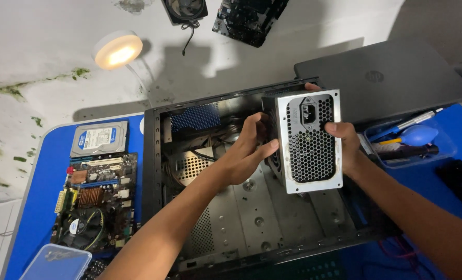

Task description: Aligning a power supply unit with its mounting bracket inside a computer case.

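Observation:
A grey metal power supply unit (308,141) with a honeycomb grille and a socket at the top is held up over an open black computer case (153,171) lying on its side. My left hand (244,150) grips its left side, fingers wrapped round the edge. My right hand (345,142) holds its right side, with the thumb on the grille face. The case interior shows bare metal floor with cables at the back.
A motherboard (93,202) with a fan and a hard drive (99,137) lie on the blue table at left. A clear plastic box (57,262) sits at the bottom left. A closed laptop (386,78), a tray with a blue blower (417,135) and tools are at right. A round lamp (116,50) glows at the back.

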